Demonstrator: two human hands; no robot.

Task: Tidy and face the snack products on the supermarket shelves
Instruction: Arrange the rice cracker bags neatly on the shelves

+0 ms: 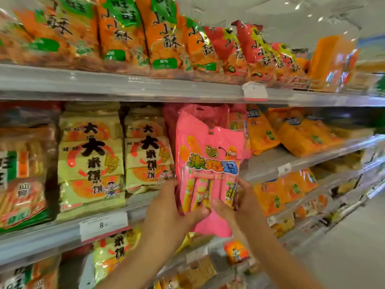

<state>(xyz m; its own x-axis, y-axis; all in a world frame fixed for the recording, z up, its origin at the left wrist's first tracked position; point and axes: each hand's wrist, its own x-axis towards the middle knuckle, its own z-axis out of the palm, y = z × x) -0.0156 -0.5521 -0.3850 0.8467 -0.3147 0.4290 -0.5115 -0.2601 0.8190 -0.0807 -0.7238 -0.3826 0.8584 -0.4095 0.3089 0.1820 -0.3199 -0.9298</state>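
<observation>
Supermarket shelves packed with snack bags fill the background. Both hands, left hand and right hand, grip a pink snack pack at its lower end; it stands upright, long axis vertical, front facing out, pale rice cracker bags left of the grip.

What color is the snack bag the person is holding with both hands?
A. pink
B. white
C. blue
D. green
A: the bag held up by the left hand and right hand at the middle shelf is bright pink.
</observation>
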